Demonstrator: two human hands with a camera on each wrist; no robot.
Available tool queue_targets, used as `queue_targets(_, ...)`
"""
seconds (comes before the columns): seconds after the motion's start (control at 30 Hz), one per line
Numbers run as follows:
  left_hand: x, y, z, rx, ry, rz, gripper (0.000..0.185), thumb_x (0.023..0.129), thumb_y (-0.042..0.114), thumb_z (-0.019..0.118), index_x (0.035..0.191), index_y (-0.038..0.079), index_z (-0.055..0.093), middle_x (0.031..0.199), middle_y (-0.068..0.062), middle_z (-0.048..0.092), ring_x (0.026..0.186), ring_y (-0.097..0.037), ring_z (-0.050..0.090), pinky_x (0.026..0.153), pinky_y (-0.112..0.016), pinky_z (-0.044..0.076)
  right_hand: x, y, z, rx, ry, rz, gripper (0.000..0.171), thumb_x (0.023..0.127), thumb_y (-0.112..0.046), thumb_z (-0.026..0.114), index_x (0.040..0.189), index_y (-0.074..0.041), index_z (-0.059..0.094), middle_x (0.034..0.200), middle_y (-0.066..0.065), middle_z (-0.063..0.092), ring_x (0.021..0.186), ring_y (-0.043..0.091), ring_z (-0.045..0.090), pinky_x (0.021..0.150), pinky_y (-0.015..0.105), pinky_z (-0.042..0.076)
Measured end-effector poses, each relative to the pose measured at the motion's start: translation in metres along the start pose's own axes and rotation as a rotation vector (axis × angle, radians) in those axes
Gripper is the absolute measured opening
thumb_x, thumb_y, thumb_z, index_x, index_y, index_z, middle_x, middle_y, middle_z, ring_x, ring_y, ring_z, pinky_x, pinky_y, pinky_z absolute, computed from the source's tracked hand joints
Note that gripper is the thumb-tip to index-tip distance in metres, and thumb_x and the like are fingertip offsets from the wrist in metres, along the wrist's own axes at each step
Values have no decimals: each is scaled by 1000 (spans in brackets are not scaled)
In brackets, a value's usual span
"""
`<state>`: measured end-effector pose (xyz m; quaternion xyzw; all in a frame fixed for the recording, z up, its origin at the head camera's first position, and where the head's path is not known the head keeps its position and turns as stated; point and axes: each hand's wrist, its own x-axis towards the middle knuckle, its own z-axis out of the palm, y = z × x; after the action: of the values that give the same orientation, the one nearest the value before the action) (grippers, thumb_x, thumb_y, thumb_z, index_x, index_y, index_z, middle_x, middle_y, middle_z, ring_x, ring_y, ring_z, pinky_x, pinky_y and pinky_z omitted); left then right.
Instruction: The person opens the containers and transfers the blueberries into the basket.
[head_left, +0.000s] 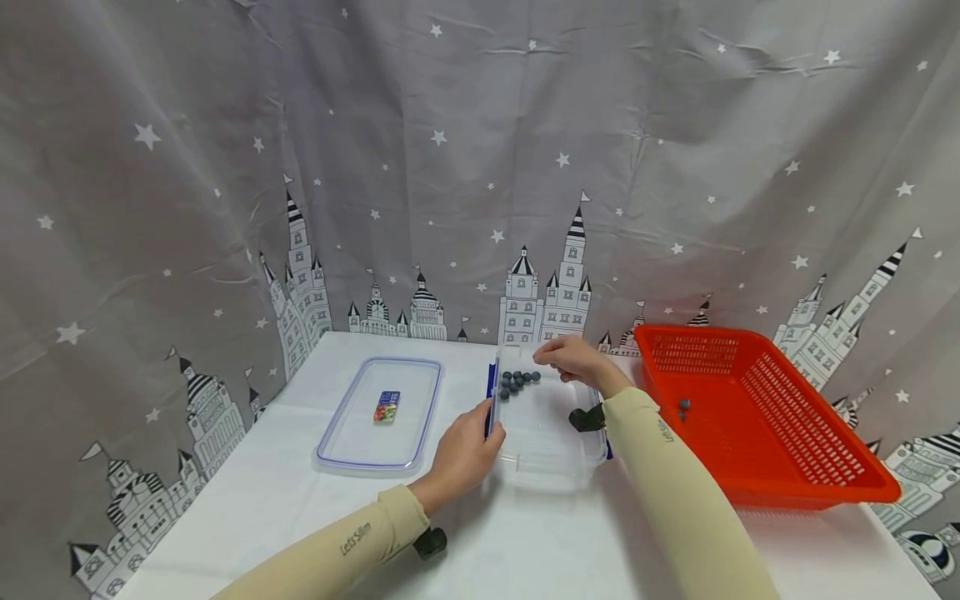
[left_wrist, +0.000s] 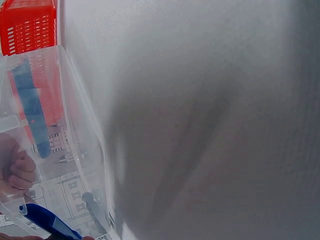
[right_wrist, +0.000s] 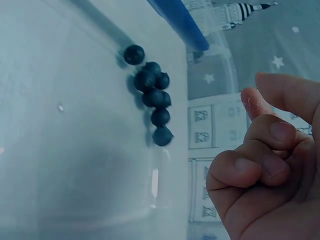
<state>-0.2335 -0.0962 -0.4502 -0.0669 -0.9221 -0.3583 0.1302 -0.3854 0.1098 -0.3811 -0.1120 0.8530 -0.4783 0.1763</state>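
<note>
Look for the small, round, dark-blue berries (right_wrist: 152,98) in a loose cluster on the floor of the clear plastic box with blue side latches (head_left: 551,429), toward its far left corner. Note also a couple of stray berries (head_left: 684,404) in the red perforated plastic basket (head_left: 757,425) to the right. Likely very light, thin-skinned and slightly yielding, so easily bruised; probably quick to roll, and slippery if wet. Best taken singly, with light pressure across the widest part, between the pads of thumb and forefinger. Expect lightness and some flex from the box, perhaps with a tendency to skid on the white-covered bench (head_left: 480,542); best steadied by a side wall.

Notice the left grip (head_left: 463,450), closed on the left side of the box by a blue latch. Compare the right grip (head_left: 576,362), above the box and apart from the cluster: narrow, with the lower fingers curled in, thumb and forefinger tips close together, and nothing visible between them.
</note>
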Motion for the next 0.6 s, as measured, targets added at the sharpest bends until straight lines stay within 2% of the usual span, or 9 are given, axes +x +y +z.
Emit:
queue_targets(0.17, 0, 1, -1, 2, -2, 0, 53, 100, 29, 50, 145, 0, 52, 129, -18, 67, 113, -28, 65, 94, -48, 53, 7, 4, 13, 14, -3, 18, 30, 97, -21, 66, 120, -3, 70, 69, -2, 43, 54, 11, 33, 54, 24, 35)
queue_targets(0.43, 1, 3, -1, 25, 16, 18, 52, 100, 27, 50, 143, -1, 53, 127, -19, 67, 114, -30, 66, 94, -49, 53, 16, 9, 29, 58, -39, 58, 37, 98, -18, 64, 129, 1, 65, 65, -4, 39, 52, 10, 29, 54, 24, 33)
queue_targets(0.6, 0, 2, 0, 21, 9, 14, 51, 100, 27, 51, 143, -1, 53, 127, -19, 67, 114, -31, 65, 94, -49, 53, 18, 15, 40, 83, -39, 99, 34, 97, -17, 65, 126, 1, 67, 65, -4, 41, 54, 10, 29, 54, 24, 32)
